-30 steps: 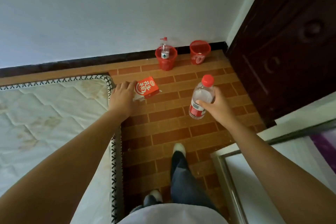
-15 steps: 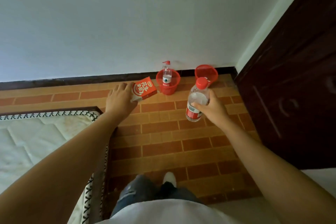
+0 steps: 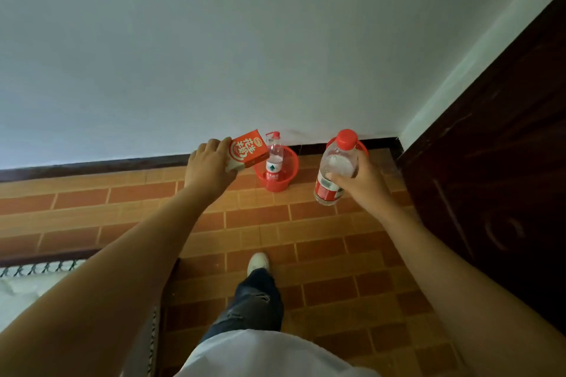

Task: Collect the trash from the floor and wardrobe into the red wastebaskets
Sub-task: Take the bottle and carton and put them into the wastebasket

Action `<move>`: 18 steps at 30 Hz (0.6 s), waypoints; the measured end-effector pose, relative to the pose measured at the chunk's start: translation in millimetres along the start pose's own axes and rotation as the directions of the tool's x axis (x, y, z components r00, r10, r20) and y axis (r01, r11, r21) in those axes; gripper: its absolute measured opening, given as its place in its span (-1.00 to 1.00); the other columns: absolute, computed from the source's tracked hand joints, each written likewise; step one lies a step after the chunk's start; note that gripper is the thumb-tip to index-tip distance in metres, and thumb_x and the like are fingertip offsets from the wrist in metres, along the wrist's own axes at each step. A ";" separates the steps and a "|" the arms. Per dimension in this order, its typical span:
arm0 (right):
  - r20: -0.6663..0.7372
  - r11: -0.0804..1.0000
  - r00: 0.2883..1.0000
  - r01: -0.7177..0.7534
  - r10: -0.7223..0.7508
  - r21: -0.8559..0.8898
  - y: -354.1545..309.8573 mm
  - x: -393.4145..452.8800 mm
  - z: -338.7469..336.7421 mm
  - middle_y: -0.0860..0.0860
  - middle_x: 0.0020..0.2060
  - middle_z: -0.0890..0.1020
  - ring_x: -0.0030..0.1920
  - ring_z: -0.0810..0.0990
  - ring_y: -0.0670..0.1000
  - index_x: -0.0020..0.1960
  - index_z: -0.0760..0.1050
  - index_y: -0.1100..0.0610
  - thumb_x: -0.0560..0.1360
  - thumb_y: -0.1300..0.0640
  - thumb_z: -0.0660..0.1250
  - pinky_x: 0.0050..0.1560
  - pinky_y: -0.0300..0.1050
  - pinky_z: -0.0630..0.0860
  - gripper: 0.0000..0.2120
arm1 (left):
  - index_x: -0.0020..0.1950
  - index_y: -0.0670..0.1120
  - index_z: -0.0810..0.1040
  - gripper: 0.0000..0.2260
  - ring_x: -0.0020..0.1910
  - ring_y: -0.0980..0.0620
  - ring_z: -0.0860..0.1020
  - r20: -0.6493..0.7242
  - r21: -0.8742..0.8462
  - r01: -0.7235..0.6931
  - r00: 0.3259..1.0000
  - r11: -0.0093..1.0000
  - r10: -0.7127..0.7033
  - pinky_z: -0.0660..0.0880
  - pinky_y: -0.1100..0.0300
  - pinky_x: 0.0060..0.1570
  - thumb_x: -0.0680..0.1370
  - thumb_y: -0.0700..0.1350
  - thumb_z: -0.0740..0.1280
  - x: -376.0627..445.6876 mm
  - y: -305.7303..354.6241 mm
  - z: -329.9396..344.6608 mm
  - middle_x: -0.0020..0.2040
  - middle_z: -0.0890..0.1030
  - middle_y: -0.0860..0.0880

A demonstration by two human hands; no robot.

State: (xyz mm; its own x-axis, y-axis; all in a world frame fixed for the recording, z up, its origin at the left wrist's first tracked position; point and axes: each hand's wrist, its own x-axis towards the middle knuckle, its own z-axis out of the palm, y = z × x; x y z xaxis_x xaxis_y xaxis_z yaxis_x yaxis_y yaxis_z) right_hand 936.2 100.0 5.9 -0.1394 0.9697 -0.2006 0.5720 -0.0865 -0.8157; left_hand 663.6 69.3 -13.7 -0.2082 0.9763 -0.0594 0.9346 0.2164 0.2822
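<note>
My left hand (image 3: 211, 167) grips a red carton (image 3: 248, 151) by its left end, just left of and above the left red wastebasket (image 3: 280, 182). That basket stands on the floor against the wall with a clear bottle (image 3: 273, 159) upright in it. My right hand (image 3: 360, 182) holds a clear plastic bottle with a red cap (image 3: 335, 168) around its middle, in front of the right red wastebasket (image 3: 363, 147), which the bottle mostly hides.
The floor (image 3: 275, 239) is orange brick-pattern tile. A dark wooden wardrobe (image 3: 496, 177) fills the right side. A mattress corner (image 3: 36, 281) lies at the lower left. My leg and white shoe (image 3: 257, 263) step forward in the middle. A dark baseboard (image 3: 92, 167) runs along the white wall.
I have walked closer to the baskets. Both hands have moved forward with the carton and bottle, now level with the baskets. The mattress has slid down and left in view.
</note>
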 end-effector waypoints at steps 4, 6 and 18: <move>-0.027 0.999 0.999 -0.033 0.033 0.032 -7.8 66.5 -1.9 0.01 0.16 0.51 0.16 0.51 0.05 0.28 0.30 0.03 0.38 0.07 0.42 0.10 0.04 0.55 -0.47 | 0.43 -0.10 0.24 -0.41 0.25 -0.17 0.41 0.026 -0.002 -0.029 0.999 1.000 0.029 0.35 -0.04 0.25 0.47 -0.01 0.38 77.0 3.5 -1.2 0.30 0.44 -0.17; -0.039 0.998 0.998 -0.042 0.044 0.056 -11.3 94.5 -4.1 -0.01 0.11 0.52 0.12 0.52 0.02 0.25 0.32 0.04 0.38 0.09 0.43 0.04 -0.05 0.54 -0.50 | 0.43 -0.10 0.24 -0.41 0.26 -0.16 0.41 0.037 0.002 -0.054 0.998 0.999 0.054 0.34 -0.03 0.26 0.47 0.01 0.37 110.5 8.1 -1.3 0.31 0.44 -0.16; 0.026 0.996 0.998 -0.058 0.056 0.073 -7.4 228.3 -26.5 -0.13 -0.09 0.49 -0.10 0.50 -0.14 0.07 0.33 -0.04 0.40 0.04 0.41 -0.18 -0.24 0.49 -0.67 | 0.43 -0.10 0.23 -0.39 0.28 -0.14 0.40 0.088 0.020 0.007 0.996 1.000 -0.008 0.33 -0.03 0.28 0.47 0.02 0.38 232.1 32.9 10.7 0.32 0.43 -0.15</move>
State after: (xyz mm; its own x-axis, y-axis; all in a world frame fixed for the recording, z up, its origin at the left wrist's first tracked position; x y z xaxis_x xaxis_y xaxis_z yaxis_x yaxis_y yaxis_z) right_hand 921.6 328.1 -19.5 -0.1277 0.9571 -0.2600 0.5184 -0.1590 -0.8402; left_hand 649.1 303.0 -28.5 -0.1898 0.9709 -0.1461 0.9386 0.2230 0.2631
